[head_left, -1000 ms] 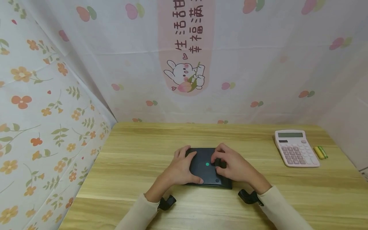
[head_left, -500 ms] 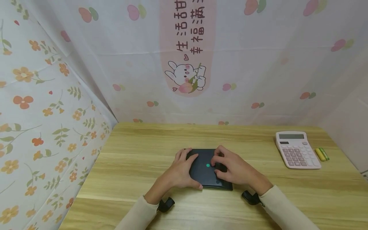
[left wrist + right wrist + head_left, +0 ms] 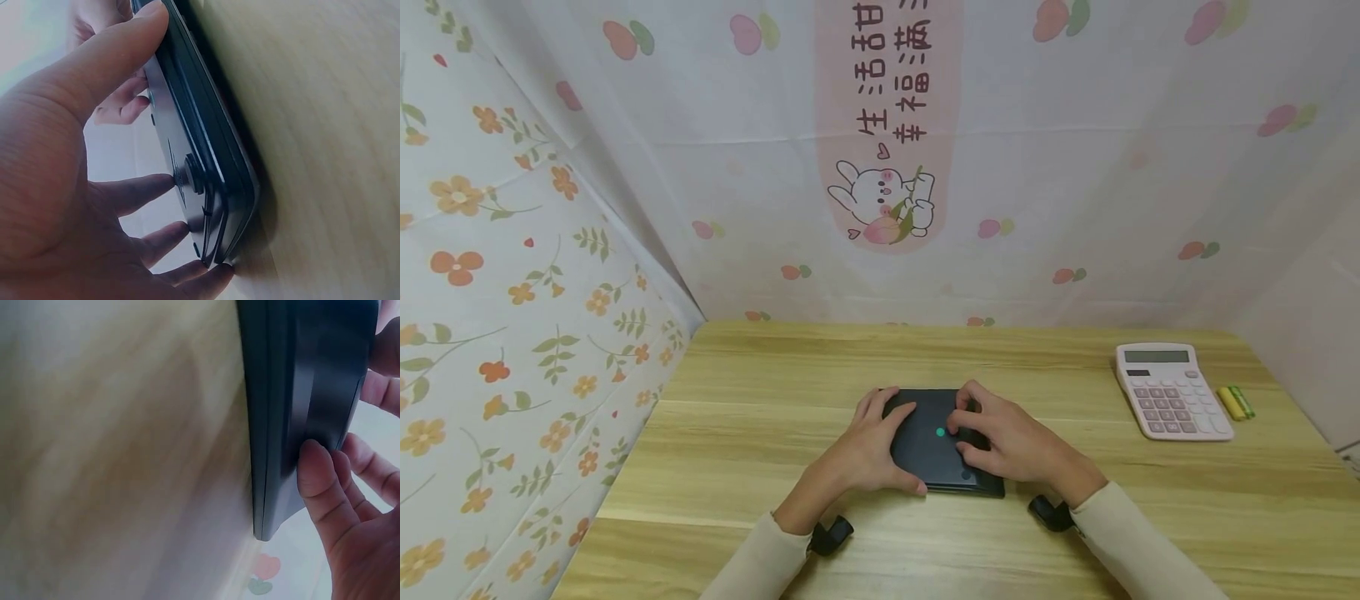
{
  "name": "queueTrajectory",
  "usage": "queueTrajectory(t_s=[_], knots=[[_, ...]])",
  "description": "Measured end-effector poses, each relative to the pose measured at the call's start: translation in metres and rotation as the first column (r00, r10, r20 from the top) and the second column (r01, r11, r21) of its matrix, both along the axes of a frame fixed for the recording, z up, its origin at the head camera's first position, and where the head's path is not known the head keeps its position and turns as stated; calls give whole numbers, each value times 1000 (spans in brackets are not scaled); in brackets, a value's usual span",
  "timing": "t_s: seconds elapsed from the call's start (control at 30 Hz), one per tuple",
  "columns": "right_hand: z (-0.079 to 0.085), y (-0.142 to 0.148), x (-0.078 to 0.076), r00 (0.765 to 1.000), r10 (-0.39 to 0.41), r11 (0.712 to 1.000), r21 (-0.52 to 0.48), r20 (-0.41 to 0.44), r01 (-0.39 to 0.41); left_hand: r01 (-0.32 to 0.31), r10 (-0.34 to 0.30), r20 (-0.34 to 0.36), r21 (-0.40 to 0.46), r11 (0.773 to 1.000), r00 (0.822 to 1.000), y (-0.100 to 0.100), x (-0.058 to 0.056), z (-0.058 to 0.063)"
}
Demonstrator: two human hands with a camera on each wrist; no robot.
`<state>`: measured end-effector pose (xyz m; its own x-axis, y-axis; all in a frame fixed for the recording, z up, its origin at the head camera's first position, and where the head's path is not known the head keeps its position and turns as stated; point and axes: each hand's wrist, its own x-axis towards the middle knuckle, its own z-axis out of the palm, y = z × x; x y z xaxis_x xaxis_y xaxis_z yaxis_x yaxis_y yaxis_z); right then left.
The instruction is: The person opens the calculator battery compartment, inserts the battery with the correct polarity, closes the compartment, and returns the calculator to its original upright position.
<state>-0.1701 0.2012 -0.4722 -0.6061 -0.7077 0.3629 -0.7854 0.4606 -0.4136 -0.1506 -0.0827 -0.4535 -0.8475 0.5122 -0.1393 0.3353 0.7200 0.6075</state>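
Observation:
A black calculator-like device (image 3: 925,454) lies back side up on the table, with a green dot and small round feet on its underside. My left hand (image 3: 874,450) holds its left part, the thumb at the near edge and the fingers spread over the left and far side. The left wrist view shows these fingertips touching the device's edge (image 3: 234,144) near a round foot. My right hand (image 3: 1011,433) has bent fingers and thumb gripping the raised right part. In the right wrist view the thumb (image 3: 317,469) presses that part's side (image 3: 325,394); the other fingertips are partly hidden.
A pink and white calculator (image 3: 1172,392) lies face up at the right of the wooden table (image 3: 737,433). Beside it are two yellow-green batteries (image 3: 1236,402). A patterned cloth (image 3: 1037,167) hangs behind the table, and a floral one (image 3: 535,350) hangs on the left.
My left thumb has slid from the top surface to the near edge of the black device. The right hand keeps nearly the same place, and the device stays put.

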Motion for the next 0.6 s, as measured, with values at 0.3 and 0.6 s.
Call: queueTrajectory(t_s=[0.3, 0.6], knots=[[2, -2, -2, 1000, 6, 1000, 28, -4, -6, -4, 4, 7, -2, 1000, 1000, 0, -1, -1], [3, -3, -3, 1000, 14, 999, 39, -20, -13, -5, 5, 21, -6, 1000, 1000, 1, -2, 1]])
